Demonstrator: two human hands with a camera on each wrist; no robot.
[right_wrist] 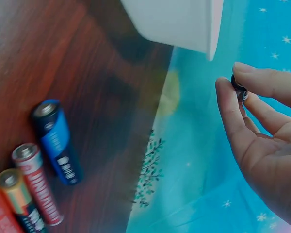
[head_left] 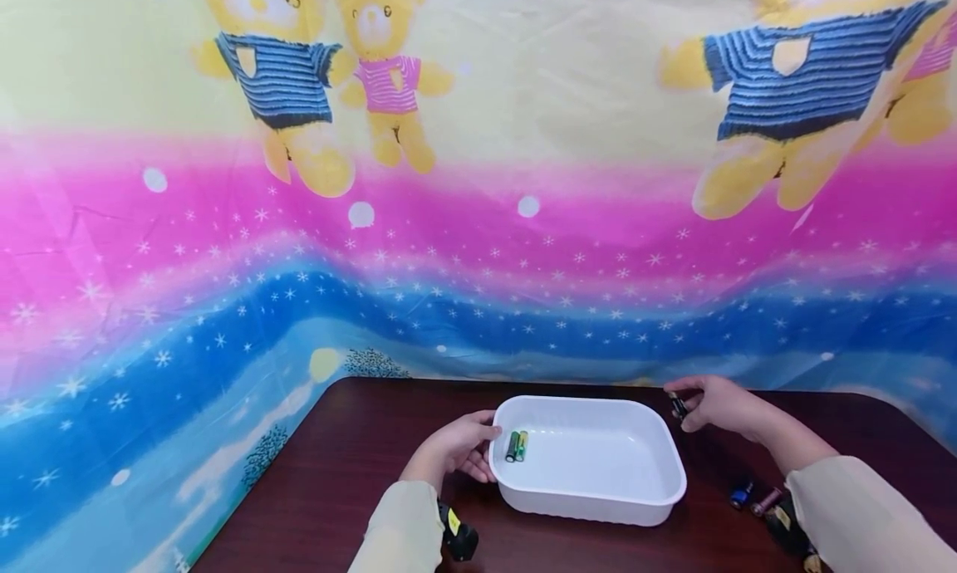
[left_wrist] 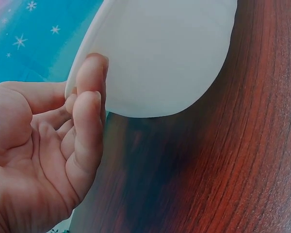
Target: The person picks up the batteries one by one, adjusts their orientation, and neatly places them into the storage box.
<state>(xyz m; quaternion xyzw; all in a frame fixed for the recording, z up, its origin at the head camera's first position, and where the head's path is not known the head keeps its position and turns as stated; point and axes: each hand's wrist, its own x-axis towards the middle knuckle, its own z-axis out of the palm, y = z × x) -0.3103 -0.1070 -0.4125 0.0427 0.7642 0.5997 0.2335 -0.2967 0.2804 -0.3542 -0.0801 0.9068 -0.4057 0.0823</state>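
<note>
My left hand (head_left: 463,447) grips the left end of a white plastic basin (head_left: 591,502), thumb over the rim and fingers against the outer wall. Inside the basin, near that end, two green batteries (head_left: 517,446) lie side by side. Off the basin's right end, my right hand (head_left: 721,407) pinches a dark battery (head_left: 677,405) between thumb and fingertips, held up above the table. In the right wrist view, only a dark end of this battery (right_wrist: 239,87) shows between the fingers.
On the dark wooden table (head_left: 299,490), a blue-and-black battery (right_wrist: 57,141), a red-and-silver battery (right_wrist: 37,184) and a black-and-gold battery (right_wrist: 22,201) lie close together near my right forearm. Another red item (right_wrist: 2,208) is partly cut off. A printed cloth (head_left: 478,249) hangs behind the table.
</note>
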